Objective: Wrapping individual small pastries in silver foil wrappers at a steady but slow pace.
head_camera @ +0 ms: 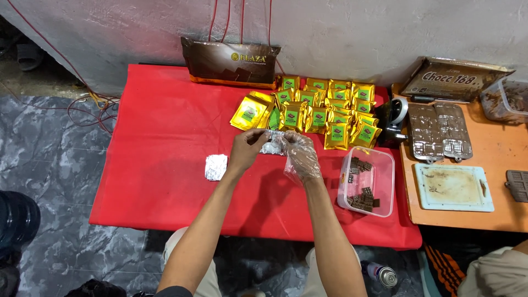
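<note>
A small piece wrapped in silver foil (272,144) is pinched between two hands above the middle of a red table (159,137). The bare left hand (247,149) closes its fingertips on the foil's left end; the right hand (301,155), sheathed in a loose clear plastic glove, grips the right end.

At nine o'clock from the foil, near the left wrist, a second foil-wrapped square (215,166) lies flat on the red cover. At twelve to two o'clock, a spread of gold and green sachets (319,107) stands in overlapping rows, and beyond them a large dark brown bag (231,63) leans against the grey wall.

At four o'clock, just beside the right forearm, a clear plastic tub (379,184) holds small dark chocolate blocks.

Farther toward three o'clock, an orange table (495,159) carries a tape dispenser (393,121), two clear moulding trays (440,132), a stained white tray (454,188) and another large bag (456,78). A spray can (382,273) lies on the floor at five o'clock.
</note>
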